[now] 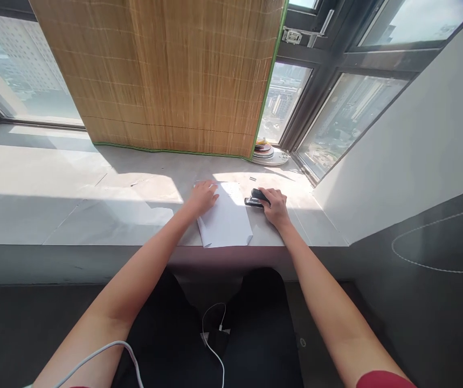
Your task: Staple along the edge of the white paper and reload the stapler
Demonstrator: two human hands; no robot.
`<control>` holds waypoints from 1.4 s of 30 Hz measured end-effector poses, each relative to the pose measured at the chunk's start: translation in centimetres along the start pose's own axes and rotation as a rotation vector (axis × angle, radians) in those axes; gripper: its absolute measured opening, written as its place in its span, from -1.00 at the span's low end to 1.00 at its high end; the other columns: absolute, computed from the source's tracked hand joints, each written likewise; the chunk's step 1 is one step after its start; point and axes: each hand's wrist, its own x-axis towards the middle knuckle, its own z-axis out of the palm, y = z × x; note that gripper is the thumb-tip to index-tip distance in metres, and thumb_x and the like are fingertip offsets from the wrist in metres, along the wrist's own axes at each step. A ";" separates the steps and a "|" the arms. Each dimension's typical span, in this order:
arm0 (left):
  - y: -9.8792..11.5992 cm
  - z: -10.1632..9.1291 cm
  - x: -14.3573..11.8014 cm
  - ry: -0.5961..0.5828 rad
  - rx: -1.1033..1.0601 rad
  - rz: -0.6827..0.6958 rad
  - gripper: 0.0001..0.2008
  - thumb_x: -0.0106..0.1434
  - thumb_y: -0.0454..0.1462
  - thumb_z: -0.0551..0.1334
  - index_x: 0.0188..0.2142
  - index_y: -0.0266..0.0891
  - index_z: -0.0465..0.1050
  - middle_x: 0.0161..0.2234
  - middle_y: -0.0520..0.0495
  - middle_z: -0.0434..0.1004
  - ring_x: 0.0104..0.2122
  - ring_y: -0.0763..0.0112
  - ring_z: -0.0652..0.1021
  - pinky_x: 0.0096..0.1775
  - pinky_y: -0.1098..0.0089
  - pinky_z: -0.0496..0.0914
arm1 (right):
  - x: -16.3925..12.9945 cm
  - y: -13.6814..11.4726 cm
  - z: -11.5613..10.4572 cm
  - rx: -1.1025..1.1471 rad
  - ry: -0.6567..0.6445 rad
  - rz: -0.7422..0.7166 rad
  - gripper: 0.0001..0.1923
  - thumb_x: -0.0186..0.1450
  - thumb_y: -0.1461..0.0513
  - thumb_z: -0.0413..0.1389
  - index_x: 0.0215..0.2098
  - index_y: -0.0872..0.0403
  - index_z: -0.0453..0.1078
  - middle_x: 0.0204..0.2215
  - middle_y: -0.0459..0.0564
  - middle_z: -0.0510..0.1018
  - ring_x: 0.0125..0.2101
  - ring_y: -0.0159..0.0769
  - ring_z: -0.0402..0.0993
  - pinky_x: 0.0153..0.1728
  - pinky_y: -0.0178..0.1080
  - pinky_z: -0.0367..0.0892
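A small stack of white paper (227, 218) lies on the grey window ledge (73, 215) in front of me. My left hand (204, 197) rests flat on the paper's upper left corner, fingers spread. My right hand (275, 207) grips a black stapler (255, 198) that sits at the paper's upper right edge, its mouth pointing toward the sheet.
A bamboo blind (166, 75) hangs down to the ledge behind the paper. Stacked plates (269, 152) sit in the far right corner by the window. A small staple strip (253, 178) lies beyond the stapler. A white cable (215, 345) runs over my lap.
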 end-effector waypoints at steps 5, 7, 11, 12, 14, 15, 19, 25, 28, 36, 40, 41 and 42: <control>0.2 1.5 5.8 -0.092 0.034 -0.060 -0.77 0.50 -0.31 0.21 0.07 -0.34 0.55 0.24 -0.45 0.53 0.25 -0.19 0.50 0.27 -0.11 0.38 | 0.1 0.2 -0.3 0.004 -0.013 0.004 -0.51 0.45 0.28 0.07 0.30 -0.07 0.50 0.05 0.13 0.66 0.09 0.12 0.44 0.08 0.14 0.29; -0.1 2.1 6.6 -0.075 0.042 -0.054 -0.84 0.49 -0.33 0.20 -0.03 -0.30 0.55 0.11 -0.40 0.59 0.15 -0.15 0.56 0.18 -0.07 0.42 | 0.0 0.3 -0.4 0.004 -0.010 0.011 -0.51 0.45 0.28 0.07 0.30 -0.07 0.50 0.05 0.13 0.66 0.08 0.13 0.45 0.07 0.15 0.30; -0.9 2.3 6.7 0.018 -0.035 -0.029 -0.81 0.53 -0.35 0.09 -0.09 -0.21 0.50 -0.19 -0.19 0.64 -0.16 0.11 0.61 -0.02 0.18 0.42 | 0.0 0.3 -0.6 0.005 -0.009 0.030 -0.52 0.46 0.28 0.07 0.30 -0.07 0.50 0.04 0.13 0.65 0.06 0.13 0.46 0.09 0.17 0.32; -0.9 2.2 6.7 0.028 -0.083 -0.032 -0.81 0.54 -0.33 0.09 -0.08 -0.20 0.50 -0.23 -0.15 0.63 -0.22 0.16 0.60 -0.09 0.23 0.40 | 0.1 0.2 -0.7 0.006 -0.009 0.030 -0.53 0.46 0.28 0.07 0.29 -0.07 0.51 0.04 0.13 0.65 0.06 0.13 0.46 0.10 0.18 0.32; -0.9 2.0 6.7 0.024 -0.176 -0.034 -0.82 0.54 -0.29 0.10 -0.06 -0.19 0.50 -0.27 -0.12 0.62 -0.29 0.21 0.57 -0.19 0.30 0.35 | 0.1 0.0 -1.0 0.012 -0.006 0.027 -0.53 0.46 0.29 0.08 0.28 -0.08 0.52 0.05 0.14 0.65 0.06 0.13 0.47 0.12 0.19 0.33; -0.8 2.0 6.7 0.014 -0.209 -0.034 -0.82 0.54 -0.28 0.11 -0.06 -0.19 0.50 -0.28 -0.11 0.62 -0.31 0.22 0.56 -0.23 0.31 0.32 | 0.1 -0.2 -1.2 0.016 -0.006 0.024 -0.53 0.45 0.29 0.09 0.28 -0.08 0.53 0.04 0.13 0.66 0.06 0.13 0.47 0.13 0.19 0.34; 0.4 2.1 6.6 -0.045 -0.248 -0.044 -0.86 0.51 -0.29 0.13 -0.08 -0.16 0.48 -0.33 -0.08 0.59 -0.35 0.24 0.53 -0.29 0.33 0.26 | 0.0 -0.9 -1.8 0.045 -0.017 -0.002 -0.52 0.44 0.31 0.11 0.27 -0.09 0.54 0.04 0.10 0.67 0.05 0.10 0.48 0.14 0.19 0.36; 1.7 2.0 6.4 -0.087 -0.179 -0.014 -0.86 0.52 -0.30 0.13 -0.04 -0.16 0.47 -0.26 -0.12 0.63 -0.28 0.18 0.55 -0.18 0.26 0.33 | -0.2 -1.3 -2.1 0.041 -0.032 -0.072 -0.48 0.47 0.33 0.09 0.33 -0.16 0.50 0.01 0.04 0.67 0.02 0.02 0.49 0.12 0.14 0.37; 1.8 2.3 6.4 -0.082 -0.175 0.054 -0.86 0.51 -0.33 0.14 -0.06 -0.19 0.48 -0.24 -0.15 0.62 -0.21 0.16 0.57 -0.04 0.19 0.38 | -0.2 -1.4 -2.2 0.017 -0.053 -0.081 -0.42 0.47 0.34 0.08 0.38 -0.21 0.47 0.00 0.03 0.65 0.02 0.01 0.47 0.11 0.13 0.37; 2.3 2.8 6.3 -0.071 -0.338 0.474 -0.87 0.47 -0.24 0.28 -0.09 -0.09 0.63 0.07 -0.16 0.64 0.11 0.07 0.55 0.19 0.03 0.38 | -0.2 -1.5 -2.5 0.003 -0.087 -0.072 -0.29 0.44 0.37 0.07 0.47 -0.30 0.38 0.00 0.04 0.59 0.02 0.01 0.45 0.11 0.17 0.41; 2.8 3.1 5.9 -0.223 -0.482 0.687 -0.82 0.46 -0.19 0.30 -0.04 0.00 0.70 0.10 -0.09 0.69 0.10 0.15 0.60 0.16 0.10 0.43 | -0.2 -1.4 -2.6 0.026 -0.089 -0.104 -0.29 0.44 0.35 0.08 0.48 -0.31 0.35 0.01 0.04 0.57 0.00 -0.01 0.47 0.09 0.19 0.42; 2.8 3.1 5.9 -0.237 -0.498 0.686 -0.81 0.44 -0.18 0.33 -0.01 0.01 0.71 0.10 -0.09 0.70 0.09 0.15 0.61 0.15 0.11 0.44 | -0.3 -1.4 -2.6 0.030 -0.092 -0.109 -0.29 0.45 0.35 0.08 0.48 -0.32 0.34 0.01 0.04 0.57 -0.01 -0.01 0.47 0.09 0.19 0.42; 2.9 3.2 5.8 -0.245 -0.506 0.675 -0.79 0.42 -0.17 0.36 0.00 0.02 0.71 0.10 -0.08 0.71 0.08 0.15 0.62 0.14 0.11 0.44 | -0.3 -1.4 -2.6 0.030 -0.097 -0.110 -0.29 0.45 0.34 0.08 0.49 -0.32 0.34 0.02 0.04 0.56 -0.01 -0.02 0.47 0.09 0.19 0.42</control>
